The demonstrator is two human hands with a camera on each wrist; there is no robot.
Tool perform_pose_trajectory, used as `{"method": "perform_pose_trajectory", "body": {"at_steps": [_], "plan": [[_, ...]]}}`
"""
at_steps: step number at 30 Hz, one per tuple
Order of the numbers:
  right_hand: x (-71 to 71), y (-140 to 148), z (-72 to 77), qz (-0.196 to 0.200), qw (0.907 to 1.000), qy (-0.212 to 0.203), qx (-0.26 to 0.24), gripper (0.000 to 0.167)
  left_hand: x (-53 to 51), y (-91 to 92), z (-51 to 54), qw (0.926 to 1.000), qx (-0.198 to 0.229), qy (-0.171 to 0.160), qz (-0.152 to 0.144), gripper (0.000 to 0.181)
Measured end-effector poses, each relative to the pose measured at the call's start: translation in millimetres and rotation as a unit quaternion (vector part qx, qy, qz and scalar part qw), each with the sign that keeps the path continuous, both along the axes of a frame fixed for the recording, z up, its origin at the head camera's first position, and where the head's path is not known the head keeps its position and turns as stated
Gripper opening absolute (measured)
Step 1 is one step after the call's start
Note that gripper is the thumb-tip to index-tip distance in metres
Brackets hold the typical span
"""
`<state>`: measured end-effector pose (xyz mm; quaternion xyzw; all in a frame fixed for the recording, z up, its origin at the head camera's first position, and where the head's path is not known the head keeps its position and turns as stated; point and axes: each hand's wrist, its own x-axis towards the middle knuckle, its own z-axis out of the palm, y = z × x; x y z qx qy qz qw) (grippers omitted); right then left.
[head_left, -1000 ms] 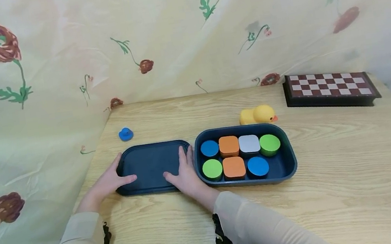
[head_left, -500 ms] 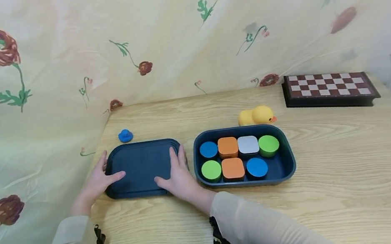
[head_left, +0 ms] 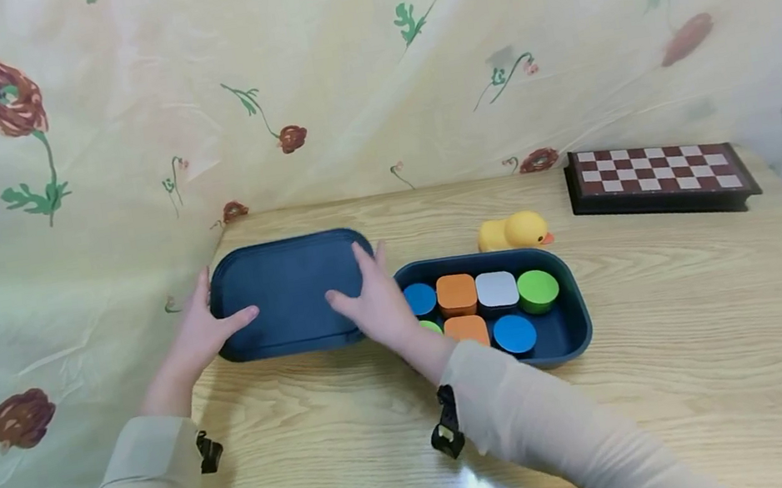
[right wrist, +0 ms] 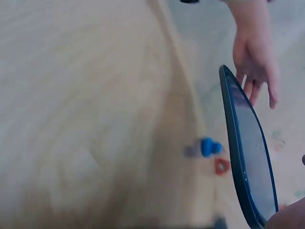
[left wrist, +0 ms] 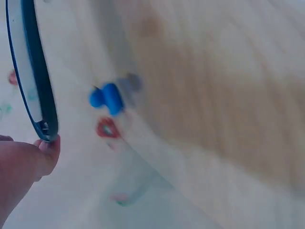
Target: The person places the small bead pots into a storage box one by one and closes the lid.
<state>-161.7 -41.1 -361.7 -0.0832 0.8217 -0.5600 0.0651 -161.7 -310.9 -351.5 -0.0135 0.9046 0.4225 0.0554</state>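
Observation:
A dark blue rectangular lid [head_left: 285, 293] with rounded corners is held off the table between both hands. My left hand [head_left: 200, 336] grips its left end, the thumb lying over the top. At the right end, my right hand [head_left: 384, 308] holds it, thumb also on top and fingers along the edge. The left wrist view catches the lid [left wrist: 40, 76] edge-on with fingertips at its corner. Beneath it, a small blue toy duck [left wrist: 112, 98] sits on the table; the lid hides it in the head view. In the right wrist view the lid [right wrist: 250, 148] is tilted.
Right of the lid stands a dark blue box [head_left: 559, 333] with several round and square colour-topped containers, partly hidden by my right forearm. Behind it sits a yellow rubber duck [head_left: 514, 231]. A folded chessboard [head_left: 661, 174] lies at the back right. Floral cloth [head_left: 335, 75] hangs behind the table.
The lid first slid left, away from the box, then rose off the table and shifted slightly right and back, with both hands on it. It now covers the blue duck in the head view.

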Motion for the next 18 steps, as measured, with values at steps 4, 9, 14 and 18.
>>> {"method": "perform_pose_trajectory", "body": {"at_steps": [4, 9, 14, 18], "plan": [[-12.1, 28, 11.3, -0.031, 0.9992, 0.024, -0.003, 0.080, -11.9, 24.6, 6.3, 0.9991, 0.004, 0.042, 0.001, 0.110], [-23.2, 69, 22.0, -0.062, 0.9973, 0.030, 0.023, 0.082, -30.4, 61.9, 7.1, 0.9964, 0.026, 0.081, 0.000, 0.113], [-31.0, 107, 29.6, -0.103, 0.9938, 0.037, 0.018, 0.082, -39.8, 104.6, 11.2, 0.9919, 0.064, 0.109, 0.008, 0.109], [-35.9, 135, 32.8, -0.144, 0.9882, 0.049, 0.016, 0.081, -45.7, 136.2, 14.9, 0.9874, 0.103, 0.120, 0.009, 0.103]]}}
